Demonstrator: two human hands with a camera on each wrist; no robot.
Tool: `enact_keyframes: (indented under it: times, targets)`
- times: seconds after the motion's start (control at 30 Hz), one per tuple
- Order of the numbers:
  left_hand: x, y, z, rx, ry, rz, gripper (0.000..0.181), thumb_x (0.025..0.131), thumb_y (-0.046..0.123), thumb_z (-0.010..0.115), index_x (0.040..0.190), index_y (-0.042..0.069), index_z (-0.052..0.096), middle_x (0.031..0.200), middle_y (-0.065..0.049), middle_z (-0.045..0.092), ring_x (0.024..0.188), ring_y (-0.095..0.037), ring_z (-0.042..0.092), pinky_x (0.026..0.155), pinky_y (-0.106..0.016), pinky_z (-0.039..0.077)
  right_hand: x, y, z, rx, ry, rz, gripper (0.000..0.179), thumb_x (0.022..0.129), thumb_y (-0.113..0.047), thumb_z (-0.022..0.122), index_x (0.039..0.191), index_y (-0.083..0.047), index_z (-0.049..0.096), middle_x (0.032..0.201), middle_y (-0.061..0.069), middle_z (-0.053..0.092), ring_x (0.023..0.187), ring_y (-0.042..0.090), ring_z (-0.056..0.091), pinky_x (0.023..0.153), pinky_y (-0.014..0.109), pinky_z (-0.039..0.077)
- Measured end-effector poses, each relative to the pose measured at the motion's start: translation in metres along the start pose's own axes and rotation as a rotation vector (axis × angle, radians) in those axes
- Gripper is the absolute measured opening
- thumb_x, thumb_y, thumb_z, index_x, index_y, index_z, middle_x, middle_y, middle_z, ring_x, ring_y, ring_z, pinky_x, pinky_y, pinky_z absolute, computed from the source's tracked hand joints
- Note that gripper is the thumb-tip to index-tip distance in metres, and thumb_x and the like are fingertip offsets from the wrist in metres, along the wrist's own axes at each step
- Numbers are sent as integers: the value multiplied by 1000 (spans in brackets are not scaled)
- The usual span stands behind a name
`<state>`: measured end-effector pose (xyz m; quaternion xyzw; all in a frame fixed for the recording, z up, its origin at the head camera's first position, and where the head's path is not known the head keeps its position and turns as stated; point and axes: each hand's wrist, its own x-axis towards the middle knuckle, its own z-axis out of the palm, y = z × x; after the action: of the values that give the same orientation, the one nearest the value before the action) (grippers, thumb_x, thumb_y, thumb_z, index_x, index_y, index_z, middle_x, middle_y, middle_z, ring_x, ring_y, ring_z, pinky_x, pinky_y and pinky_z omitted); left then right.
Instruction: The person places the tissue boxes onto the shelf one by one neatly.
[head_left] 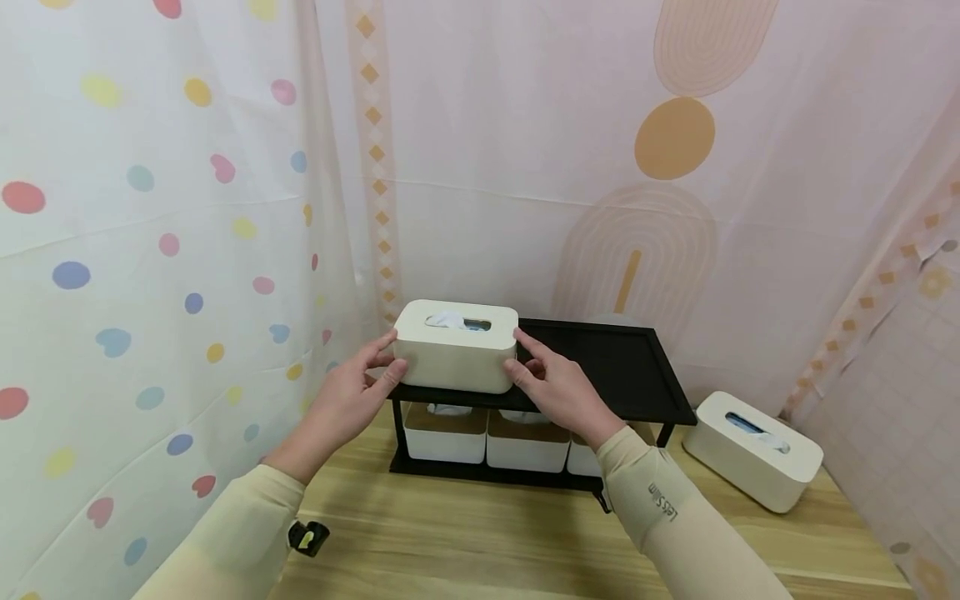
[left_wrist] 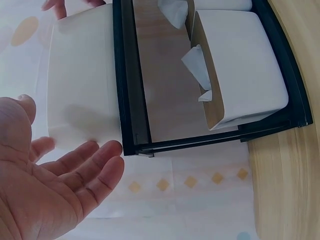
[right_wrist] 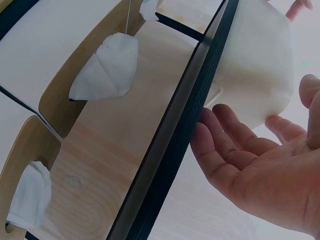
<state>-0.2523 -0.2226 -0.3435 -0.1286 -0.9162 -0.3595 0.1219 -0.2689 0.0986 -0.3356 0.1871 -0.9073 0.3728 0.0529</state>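
A cream tissue box [head_left: 455, 356] with a slot in its lid sits at the left end of a black shelf's top [head_left: 607, 367]. My left hand [head_left: 352, 392] is at the box's left end, its fingertips touching or very near that side. At the right end is my right hand [head_left: 558, 383], index finger and thumb against the corner. In the left wrist view, the fingers of my left hand [left_wrist: 65, 185] are spread and loosely bent beside the box [left_wrist: 82, 75]. The right wrist view shows my right hand [right_wrist: 255, 165] likewise, one finger meeting the box [right_wrist: 257, 65].
On the lower tier stand several white tissue boxes [head_left: 446, 446] with wooden lids and tissues poking out. Another cream tissue box [head_left: 753, 450] lies on the wooden table [head_left: 480, 533] right of the shelf. Patterned curtains [head_left: 480, 150] hang behind and at the sides.
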Motion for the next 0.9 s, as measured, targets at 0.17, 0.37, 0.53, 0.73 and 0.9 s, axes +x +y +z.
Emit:
enact_keyframes:
  times: [0.17,0.37,0.53,0.73,0.9]
  targets:
    - [-1,-1,0,-3,3,1,68,112,53,50,169,18,35,147,-24,65,99,-31,77,86,-50,61,0,1,0,-2,2,-4,71,109,-54,55,170,-29,29,138,16,71,126,30,68,103,53,56]
    - [-2,-1,1,-8,4,4,68,112,53,50,169,21,33,148,-23,65,100,-30,77,88,-52,61,0,2,1,13,-12,-9,73,109,-53,56,171,-29,26,142,15,69,129,29,68,105,53,56]
    - [-5,-1,3,-23,9,5,69,111,53,51,170,23,31,148,-23,64,106,-32,77,89,-53,61,-3,3,2,18,-15,-4,79,108,-54,58,172,-26,22,147,18,65,131,31,66,107,54,55]
    - [-11,-3,3,-66,30,-9,68,112,48,54,170,22,30,148,-24,64,108,-33,77,89,-52,61,-7,4,0,13,4,24,85,105,-58,60,173,-25,21,148,18,64,132,33,66,107,55,56]
    - [-15,-7,2,-53,44,-7,66,112,46,54,170,22,32,146,-25,65,99,-28,77,85,-48,61,-10,6,-2,-3,16,30,85,105,-59,60,172,-24,22,148,17,65,131,32,66,105,54,56]
